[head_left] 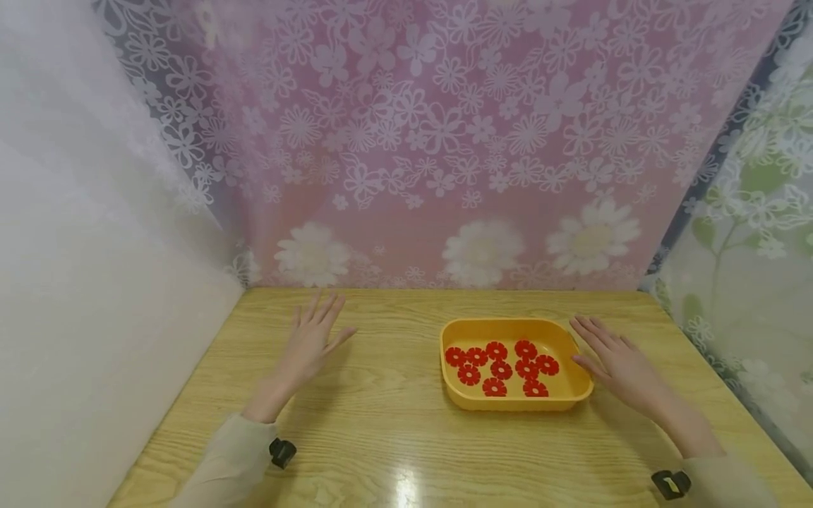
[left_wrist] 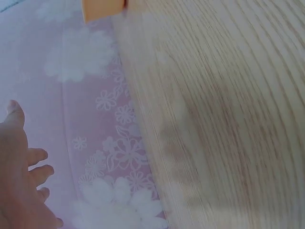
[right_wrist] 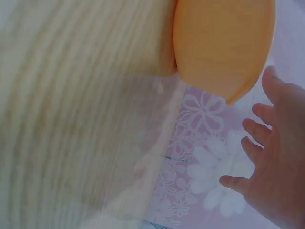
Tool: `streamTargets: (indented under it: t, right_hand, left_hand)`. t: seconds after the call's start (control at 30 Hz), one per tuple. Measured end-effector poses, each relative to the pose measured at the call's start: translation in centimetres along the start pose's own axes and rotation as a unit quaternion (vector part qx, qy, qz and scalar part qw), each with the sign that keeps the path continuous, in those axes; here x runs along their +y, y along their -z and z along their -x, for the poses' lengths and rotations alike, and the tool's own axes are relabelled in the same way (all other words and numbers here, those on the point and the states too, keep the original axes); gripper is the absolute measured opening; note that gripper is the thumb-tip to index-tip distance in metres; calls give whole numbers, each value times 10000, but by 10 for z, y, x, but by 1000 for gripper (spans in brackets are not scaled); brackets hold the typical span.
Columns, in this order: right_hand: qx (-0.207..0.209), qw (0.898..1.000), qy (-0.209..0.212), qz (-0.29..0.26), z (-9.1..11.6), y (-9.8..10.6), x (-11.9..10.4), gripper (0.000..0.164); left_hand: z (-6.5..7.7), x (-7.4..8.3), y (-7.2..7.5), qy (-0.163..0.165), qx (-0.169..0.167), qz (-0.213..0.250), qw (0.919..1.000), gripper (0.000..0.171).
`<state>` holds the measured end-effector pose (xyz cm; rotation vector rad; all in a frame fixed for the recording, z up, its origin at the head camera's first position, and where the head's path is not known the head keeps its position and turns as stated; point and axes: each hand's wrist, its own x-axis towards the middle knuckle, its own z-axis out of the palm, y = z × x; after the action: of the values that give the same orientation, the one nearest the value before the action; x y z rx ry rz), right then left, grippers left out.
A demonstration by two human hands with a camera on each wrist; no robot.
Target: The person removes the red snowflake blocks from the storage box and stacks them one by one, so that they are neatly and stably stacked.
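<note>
A yellow plastic tray [head_left: 517, 404] with rounded corners sits on the wooden table right of centre in the head view. Several red notched plastic discs [head_left: 501, 370], shaped like small flowers, lie flat on its bottom. My right hand [head_left: 625, 370] is beside the tray's right end, fingers straight, thumb right at the rim; the right wrist view shows the tray's outer wall [right_wrist: 221, 43] close to the thumb. Left of the tray, my left hand [head_left: 311, 342] is held over the table with fingers spread and nothing in it. In the left wrist view its fingers [left_wrist: 40, 174] are extended.
The wooden table [head_left: 381, 437] ends at a pink floral curtain [head_left: 406, 141] at the back. A pale wall [head_left: 95, 247] borders it on the left, a green floral sheet [head_left: 749, 247] on the right. Each wrist wears a black device [head_left: 282, 452].
</note>
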<state>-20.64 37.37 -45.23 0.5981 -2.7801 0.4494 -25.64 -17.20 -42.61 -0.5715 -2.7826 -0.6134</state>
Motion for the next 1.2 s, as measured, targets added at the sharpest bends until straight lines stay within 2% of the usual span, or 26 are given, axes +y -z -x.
streamTargets:
  t: [0.2, 0.43, 0.7, 0.87, 1.03, 1.2]
  right_hand:
    - [-368, 9991, -159, -107, 9, -2, -7, 73]
    - [-472, 9986, -189, -107, 11, -4, -13, 73]
    - [-695, 9971, -267, -164, 11, -4, -15, 66]
    - [-704, 9969, -290, -220, 13, -5, -17, 65]
    - [-640, 9975, -212, -197, 14, -7, -16, 64]
    - [-549, 9984, -74, -119, 13, -10, -16, 63]
  left_hand:
    - [-8, 10, -3, -221, 243, 116, 9994, 69]
    - [-16, 26, -4, -315, 226, 322, 9987, 66]
    - [-29, 49, -8, -777, 325, 512, 9951, 62]
    - [-39, 65, -14, -955, 254, 614, 9932, 62]
    - [-51, 82, -24, -1281, 267, 793, 9882, 59]
    - [-61, 105, -36, -1537, 29, 1067, 9823, 57]
